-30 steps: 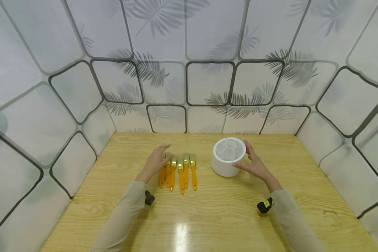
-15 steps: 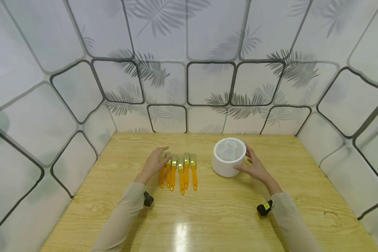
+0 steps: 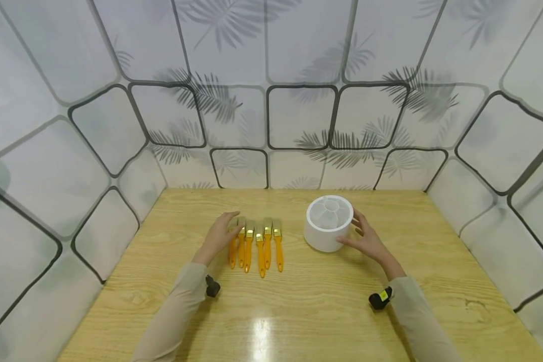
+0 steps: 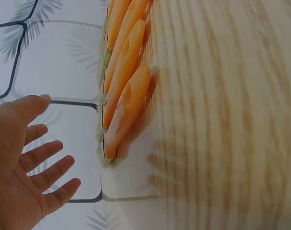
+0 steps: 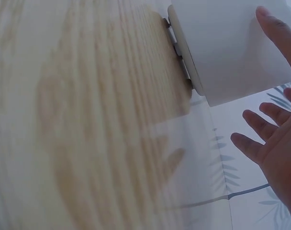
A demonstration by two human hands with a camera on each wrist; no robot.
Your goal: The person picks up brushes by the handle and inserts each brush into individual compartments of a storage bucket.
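Several paintbrushes (image 3: 278,253) with orange handles and pale bristles lie side by side on the table, bristles toward the back wall. My left hand (image 3: 216,237) hovers at the left end of the row with fingers spread, overlapping the leftmost brush in the head view. In the left wrist view that hand (image 4: 21,163) holds nothing. A round white organizer (image 3: 327,240), divided inside into compartments, stands to the right of the brushes. Beside it my right hand (image 3: 367,241) has its thumb at the front wall. The right wrist view shows the fingers loosely extended past the organizer (image 5: 236,52).
The wooden table (image 3: 317,311) runs back to a wall (image 3: 298,171) covered in leaf-patterned cloth, with similar cloth on both sides. Each wrist carries a small black camera, the left camera (image 3: 212,287) and the right camera (image 3: 380,299).
My left hand has drawn back very slightly to the left from the brushes. My right hand's fingers have settled a little closer to the organizer. Brushes and organizer stay put.
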